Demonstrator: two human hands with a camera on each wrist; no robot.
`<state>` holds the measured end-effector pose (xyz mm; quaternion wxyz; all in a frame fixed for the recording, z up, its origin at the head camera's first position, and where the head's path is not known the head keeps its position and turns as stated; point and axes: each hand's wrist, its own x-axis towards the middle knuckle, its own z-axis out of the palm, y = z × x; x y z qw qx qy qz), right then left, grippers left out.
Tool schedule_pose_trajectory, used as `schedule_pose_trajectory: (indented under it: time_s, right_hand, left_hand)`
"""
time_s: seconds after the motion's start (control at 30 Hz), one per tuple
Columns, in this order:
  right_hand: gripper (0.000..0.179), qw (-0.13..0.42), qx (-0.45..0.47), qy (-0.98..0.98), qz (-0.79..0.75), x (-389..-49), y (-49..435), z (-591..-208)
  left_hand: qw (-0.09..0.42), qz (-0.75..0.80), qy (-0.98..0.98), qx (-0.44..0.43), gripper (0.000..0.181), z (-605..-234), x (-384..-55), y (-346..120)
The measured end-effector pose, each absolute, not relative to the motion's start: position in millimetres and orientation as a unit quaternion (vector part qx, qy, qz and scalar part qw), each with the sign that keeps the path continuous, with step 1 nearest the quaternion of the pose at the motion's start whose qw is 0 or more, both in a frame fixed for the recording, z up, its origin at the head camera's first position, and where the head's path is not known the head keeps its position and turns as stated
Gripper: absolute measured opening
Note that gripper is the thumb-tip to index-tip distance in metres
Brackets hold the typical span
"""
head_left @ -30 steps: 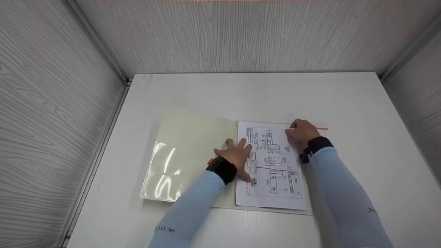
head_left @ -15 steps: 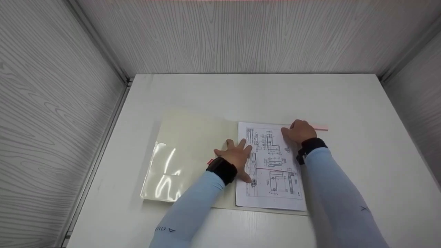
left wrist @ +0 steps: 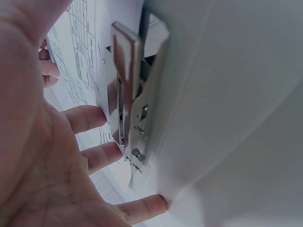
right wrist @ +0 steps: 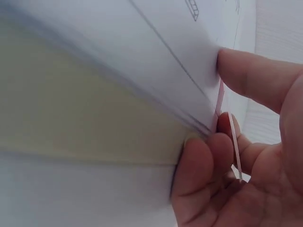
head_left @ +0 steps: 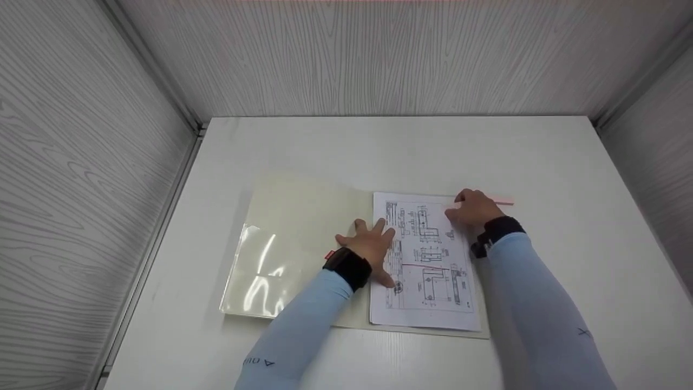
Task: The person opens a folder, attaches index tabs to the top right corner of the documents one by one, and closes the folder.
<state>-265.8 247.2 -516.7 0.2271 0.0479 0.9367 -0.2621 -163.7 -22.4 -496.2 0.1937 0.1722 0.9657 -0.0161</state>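
A cream file folder [head_left: 300,216] lies open on the white table, a stack of papers with a printed technical drawing [head_left: 433,317] on top in its right half. My left hand [head_left: 371,246] rests fingers spread across the stack's left edge. In the left wrist view its fingertips touch beside a metal clip [left wrist: 125,71] at the fold. At the stack's upper right corner, my right hand [head_left: 474,208] holds a pink strip [head_left: 503,201] between its fingers. Its thumb [right wrist: 255,75] presses on the top sheet, while curled fingers [right wrist: 191,161] meet the folder's edge.
The white table [head_left: 400,151] is bounded by wood-grain panels at the back [head_left: 325,59], left and right. The folder's left cover [head_left: 265,287] is glossy at its lower part. A small red tag [head_left: 329,253] shows beside the left wrist strap.
My right hand shifts slightly left along the sheet's upper corner, then back right, its thumb now a little lower. The left hand, papers and folder stay in place.
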Motion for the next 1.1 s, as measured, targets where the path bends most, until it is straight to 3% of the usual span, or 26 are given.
schedule_pose_trajectory:
  time_s: [0.5,1.1]
  right_hand:
    - [0.043,0.178,0.033,0.955,-0.234,-262.7,240.3,-516.4]
    - [0.049,0.192,0.075,0.945,-0.256,-264.2,239.6,-515.3]
  left_hand:
    - [0.197,-0.002,0.966,0.167,0.119,-498.0,-163.2,-23.1]
    - [0.192,-0.007,0.967,0.169,0.119,-499.3,-163.0,-21.9]
